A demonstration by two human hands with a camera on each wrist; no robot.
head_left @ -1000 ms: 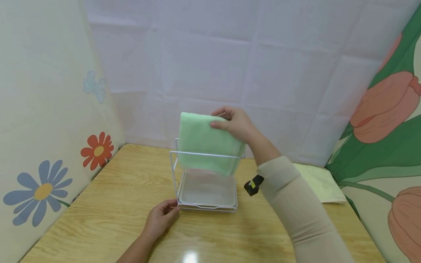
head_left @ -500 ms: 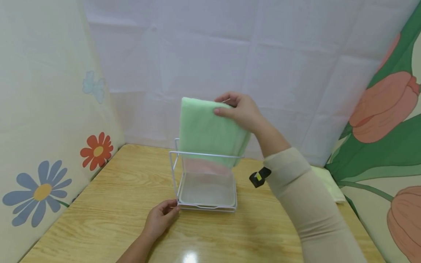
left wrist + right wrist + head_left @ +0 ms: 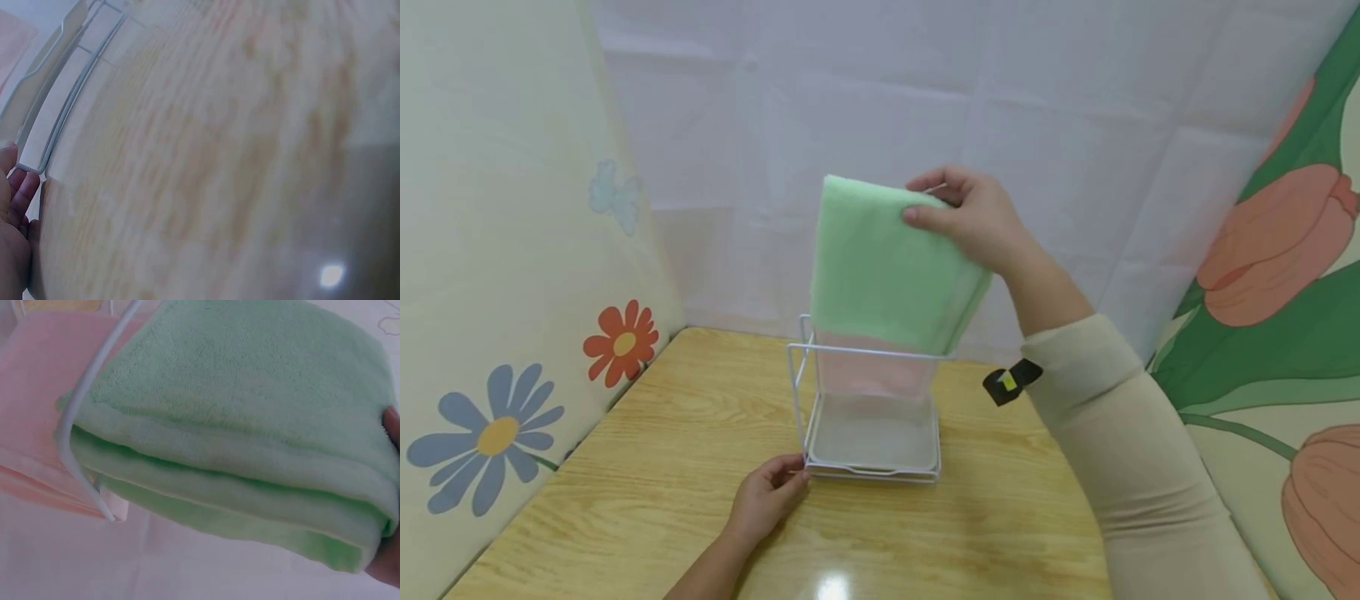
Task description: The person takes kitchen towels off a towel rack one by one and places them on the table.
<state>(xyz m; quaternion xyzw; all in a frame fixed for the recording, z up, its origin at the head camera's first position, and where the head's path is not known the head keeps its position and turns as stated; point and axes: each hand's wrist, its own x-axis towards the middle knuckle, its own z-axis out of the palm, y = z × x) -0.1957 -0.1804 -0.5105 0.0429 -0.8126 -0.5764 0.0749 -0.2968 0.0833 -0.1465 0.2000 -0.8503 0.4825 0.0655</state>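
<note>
My right hand pinches the top edge of a folded green towel, thumb in front and fingers behind. The towel hangs upright over a white wire rack, its lower edge around the height of the rack's upper bar. A folded pink towel stands in the rack behind it, its upper part covered by the green one. The right wrist view shows the stacked folds of the green towel beside the bar. At the rack's front left corner, my left hand holds the frame between thumb and fingers.
A pale shallow tray forms the rack's base on the wooden table. White cloth hangs behind, and flower-printed panels stand at both sides. A black device is strapped at my right wrist.
My right hand has risen and moved slightly right, lifting the green towel upward and uncovering more of the pink towel. My left hand stays on the rack. The sleeve now covers the pale yellow cloth.
</note>
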